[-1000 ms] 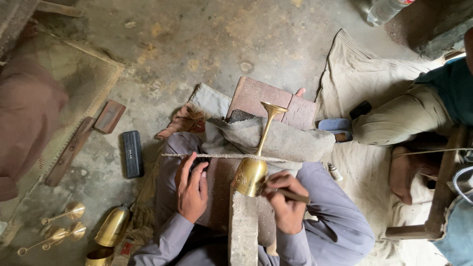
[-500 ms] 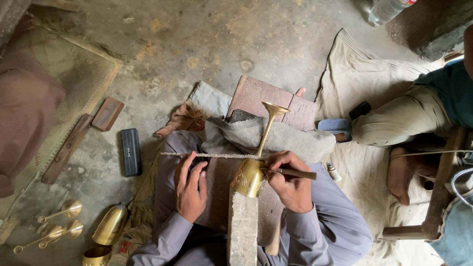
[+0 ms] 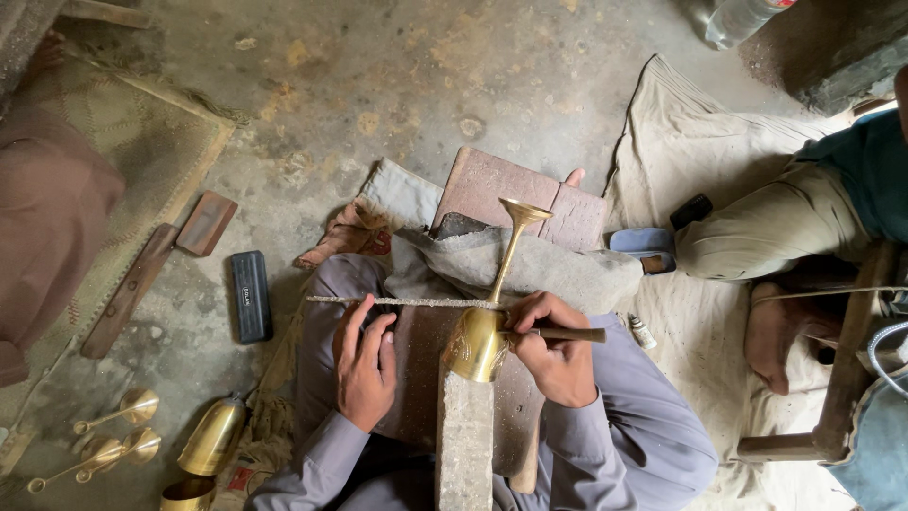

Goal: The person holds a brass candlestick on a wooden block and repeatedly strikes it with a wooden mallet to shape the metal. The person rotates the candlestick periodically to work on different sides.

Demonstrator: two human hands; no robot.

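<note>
At the far left of the frame a woven mat [image 3: 142, 123] covers the floor [image 3: 378, 85], with a flat wooden piece [image 3: 128, 289] and a dark rectangular case [image 3: 251, 295] lying just off its edge. In the lower left corner several brass stems with flared ends [image 3: 104, 440] and a brass cup [image 3: 213, 435] lie together, seemingly set aside within reach.

Left of centre, the left hand [image 3: 364, 371] rests palm down on the lap, fingers [image 3: 355, 326] spread and holding nothing; their tips touch a thin rough rod [image 3: 402, 302] that runs across the knees, probably steadying it.

At the centre, a brass goblet [image 3: 482, 326] lies tilted over the top end of a stone block [image 3: 463, 440], its bowl braced on the block and its flared foot pointing to the upper middle of the frame. That prop looks meant to keep the bowl firm.

The right hand [image 3: 558, 355] is closed around a wooden-handled tool [image 3: 567, 333], pressed against the bowl.

To the right, on a pale cloth [image 3: 681, 142], another person's bent leg [image 3: 776, 232] rests well apart.
</note>
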